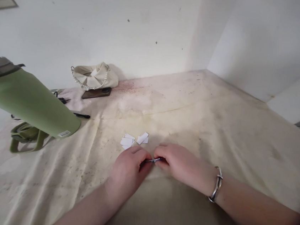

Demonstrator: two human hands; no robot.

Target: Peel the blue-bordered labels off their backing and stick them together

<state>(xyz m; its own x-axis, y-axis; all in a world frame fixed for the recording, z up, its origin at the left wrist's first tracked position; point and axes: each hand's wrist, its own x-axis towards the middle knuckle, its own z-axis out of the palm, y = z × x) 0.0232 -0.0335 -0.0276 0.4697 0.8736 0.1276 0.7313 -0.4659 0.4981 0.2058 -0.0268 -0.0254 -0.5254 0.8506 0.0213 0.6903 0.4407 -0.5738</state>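
My left hand (133, 163) and my right hand (175, 161) meet above the cloth, fingertips almost touching. Pinched between them is a small thin paper card (152, 160), seen nearly edge-on, with bluish and dark marks on it. Both hands are closed on it, and the fingers hide most of its surface. Just beyond my left hand lies a loose pile of small white paper cards (127, 141). To its right, a smaller group of white cards (143, 138) overlaps, close to my right fingertips. A silver bangle circles my right wrist.
A large green tumbler (33, 100) with a dark lid stands at left, beside a green strap (26, 135). Behind are a black pen (82, 115), a phone (97, 93) and a cream pouch with a beaded strap (96, 76). A wrinkled beige cloth (51, 181) covers the table; white walls border it.
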